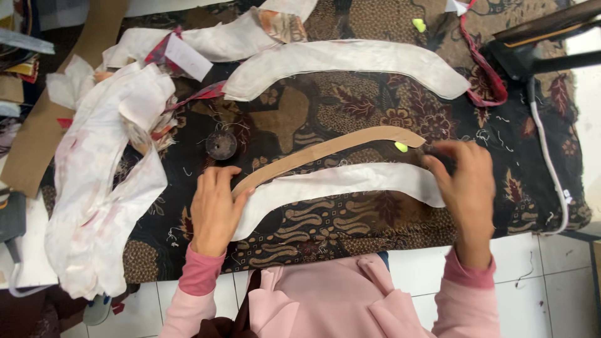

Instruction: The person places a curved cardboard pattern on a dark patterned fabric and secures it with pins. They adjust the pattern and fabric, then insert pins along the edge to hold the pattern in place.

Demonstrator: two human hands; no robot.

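My left hand [215, 208] lies flat on the left end of a curved white fabric piece [341, 183] and touches the left tip of a curved brown cardboard template [325, 152]. My right hand [466, 186] rests on the right end of the white piece, fingers spread, just right of a small yellow-green chalk [401, 147] lying by the template's right end. Both pieces lie on a dark patterned cloth [350, 109] covering the table. Neither hand grips anything.
A second curved white piece [350, 62] lies farther back. A heap of white fabric strips [106, 169] fills the left side. A dark round weight [221, 145] sits left of centre. A black iron [532, 44] with white cord [551, 169] stands at the right.
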